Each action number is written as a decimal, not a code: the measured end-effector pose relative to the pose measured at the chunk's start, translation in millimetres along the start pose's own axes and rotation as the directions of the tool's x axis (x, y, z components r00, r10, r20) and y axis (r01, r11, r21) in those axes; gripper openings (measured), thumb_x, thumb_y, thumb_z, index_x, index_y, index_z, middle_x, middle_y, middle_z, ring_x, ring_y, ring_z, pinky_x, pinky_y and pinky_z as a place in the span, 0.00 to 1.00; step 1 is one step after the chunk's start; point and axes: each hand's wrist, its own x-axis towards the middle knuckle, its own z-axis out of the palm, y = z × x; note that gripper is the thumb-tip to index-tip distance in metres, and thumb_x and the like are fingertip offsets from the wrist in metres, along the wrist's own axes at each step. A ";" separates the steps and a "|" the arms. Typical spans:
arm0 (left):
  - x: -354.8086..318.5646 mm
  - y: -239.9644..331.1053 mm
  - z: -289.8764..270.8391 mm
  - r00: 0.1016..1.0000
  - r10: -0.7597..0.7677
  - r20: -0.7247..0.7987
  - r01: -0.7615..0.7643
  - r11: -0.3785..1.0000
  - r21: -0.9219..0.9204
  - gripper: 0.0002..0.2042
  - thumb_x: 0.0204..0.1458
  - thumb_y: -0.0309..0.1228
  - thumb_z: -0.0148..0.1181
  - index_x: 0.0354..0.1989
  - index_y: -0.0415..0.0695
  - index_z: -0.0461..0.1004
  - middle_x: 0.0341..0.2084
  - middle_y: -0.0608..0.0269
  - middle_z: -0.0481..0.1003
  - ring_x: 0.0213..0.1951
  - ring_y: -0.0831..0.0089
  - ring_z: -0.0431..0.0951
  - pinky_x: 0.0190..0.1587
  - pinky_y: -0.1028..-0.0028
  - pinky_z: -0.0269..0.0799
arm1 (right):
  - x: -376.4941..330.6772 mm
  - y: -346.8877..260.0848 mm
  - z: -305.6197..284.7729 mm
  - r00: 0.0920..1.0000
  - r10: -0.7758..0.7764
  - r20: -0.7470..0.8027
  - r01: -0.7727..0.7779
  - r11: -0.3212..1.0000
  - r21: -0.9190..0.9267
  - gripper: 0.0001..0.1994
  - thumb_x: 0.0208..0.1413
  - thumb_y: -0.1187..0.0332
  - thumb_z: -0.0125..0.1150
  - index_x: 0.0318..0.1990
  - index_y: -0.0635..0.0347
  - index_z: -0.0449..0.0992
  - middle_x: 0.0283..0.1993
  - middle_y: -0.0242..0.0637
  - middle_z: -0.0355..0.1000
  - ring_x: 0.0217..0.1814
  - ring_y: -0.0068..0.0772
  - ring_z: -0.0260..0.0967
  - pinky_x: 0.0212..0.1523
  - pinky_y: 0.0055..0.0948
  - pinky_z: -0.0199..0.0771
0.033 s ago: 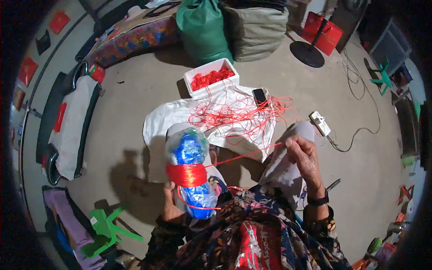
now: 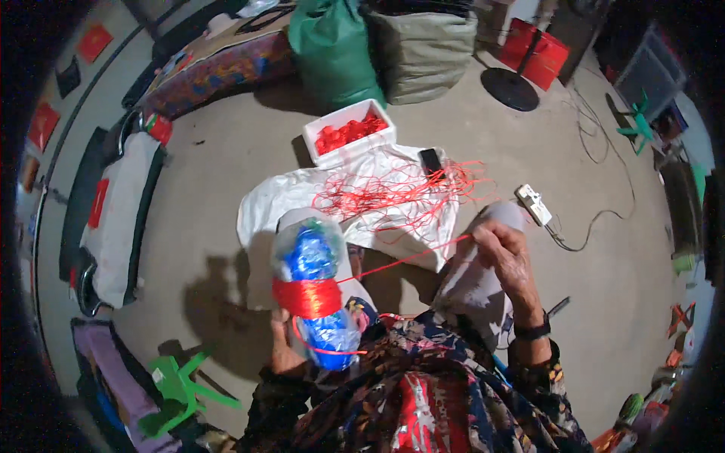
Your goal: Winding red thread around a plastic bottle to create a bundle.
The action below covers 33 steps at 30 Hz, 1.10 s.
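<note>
White cloth (image 2: 272, 192) spreads over the floor (image 2: 196, 181), bearing a loose red tangle (image 2: 353, 198). Nearer and left is the bundle (image 2: 311, 260) — blue under clear wrap (image 2: 347, 332), a red band (image 2: 307, 299) around its middle. It looks light and rather soft, the wrap likely slippery; the band should give the surest hold. Left grip (image 2: 284, 347) grasps its left side, fingers hidden. Right grip (image 2: 504, 253) pinches the taut cord (image 2: 408, 258) — thin, probably limp once slack.

Red cord (image 2: 308, 299); blue bundle (image 2: 313, 255); white sheet (image 2: 273, 190); shirt (image 2: 487, 392) dark, seemingly floral
</note>
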 end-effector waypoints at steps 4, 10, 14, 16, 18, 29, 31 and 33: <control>1.1 -1.2 -32.3 0.962 0.260 -0.087 -0.229 0.937 0.264 0.40 0.49 0.65 0.50 0.58 0.41 0.62 0.43 0.54 0.74 0.42 0.58 0.76 0.46 0.58 0.75 | 35.4 -7.9 -14.8 0.986 -0.145 0.080 0.158 0.968 -0.194 0.14 0.60 0.58 0.57 0.35 0.62 0.76 0.26 0.26 0.68 0.31 0.20 0.64 0.31 0.23 0.63; 30.8 17.1 -11.0 0.929 0.322 -0.181 -0.229 0.887 0.401 0.38 0.50 0.63 0.50 0.58 0.41 0.63 0.44 0.54 0.74 0.43 0.58 0.76 0.47 0.58 0.75 | 46.6 -26.7 -73.3 0.930 -0.362 -0.063 0.361 0.932 -0.031 0.14 0.62 0.61 0.56 0.46 0.64 0.74 0.44 0.33 0.72 0.49 0.26 0.67 0.54 0.27 0.65; 63.1 22.3 -1.6 0.929 0.316 -0.190 -0.202 0.867 0.456 0.38 0.50 0.62 0.51 0.58 0.41 0.63 0.44 0.54 0.74 0.43 0.58 0.76 0.47 0.58 0.74 | 31.2 27.0 -126.0 0.917 -0.188 -0.352 0.214 0.976 0.036 0.13 0.62 0.63 0.55 0.42 0.64 0.77 0.33 0.31 0.74 0.35 0.21 0.69 0.40 0.24 0.70; 82.1 21.9 2.0 0.932 0.305 -0.193 -0.181 0.857 0.483 0.37 0.50 0.62 0.51 0.58 0.41 0.63 0.45 0.54 0.74 0.44 0.58 0.76 0.47 0.58 0.74 | 19.1 63.7 -148.0 0.887 -0.098 -0.452 0.180 0.973 0.142 0.13 0.62 0.63 0.55 0.41 0.66 0.77 0.32 0.31 0.73 0.34 0.20 0.69 0.36 0.23 0.69; 99.8 19.8 8.0 0.939 0.286 -0.193 -0.155 0.849 0.505 0.37 0.51 0.61 0.51 0.58 0.41 0.63 0.45 0.54 0.74 0.44 0.58 0.76 0.48 0.58 0.74 | 5.2 112.7 -175.3 0.810 0.054 -0.584 0.190 0.918 0.348 0.11 0.61 0.65 0.56 0.40 0.65 0.76 0.28 0.30 0.70 0.29 0.21 0.66 0.30 0.22 0.68; 177.9 10.8 21.1 0.951 0.222 -0.216 -0.045 0.789 0.613 0.35 0.52 0.58 0.52 0.58 0.41 0.63 0.46 0.54 0.74 0.45 0.58 0.76 0.49 0.58 0.74 | -146.4 388.5 -268.3 0.158 0.597 -0.787 0.075 0.787 0.612 0.09 0.56 0.67 0.57 0.34 0.65 0.72 0.22 0.32 0.66 0.20 0.25 0.64 0.19 0.26 0.65; 182.2 11.9 21.3 0.945 0.235 -0.227 -0.041 0.775 0.631 0.34 0.52 0.57 0.52 0.58 0.41 0.64 0.46 0.54 0.74 0.45 0.58 0.76 0.49 0.58 0.74 | -154.0 415.8 -268.1 0.126 0.597 -0.792 -0.073 0.802 0.593 0.09 0.55 0.68 0.56 0.34 0.66 0.73 0.21 0.34 0.68 0.18 0.25 0.63 0.18 0.26 0.64; 196.8 8.0 26.1 0.951 0.206 -0.230 -0.011 0.765 0.644 0.34 0.52 0.57 0.52 0.58 0.41 0.64 0.46 0.54 0.74 0.46 0.58 0.76 0.50 0.58 0.73 | -174.1 442.5 -272.9 0.063 0.605 -0.794 -0.172 0.790 0.588 0.09 0.54 0.68 0.57 0.34 0.67 0.74 0.22 0.35 0.69 0.18 0.26 0.64 0.19 0.26 0.65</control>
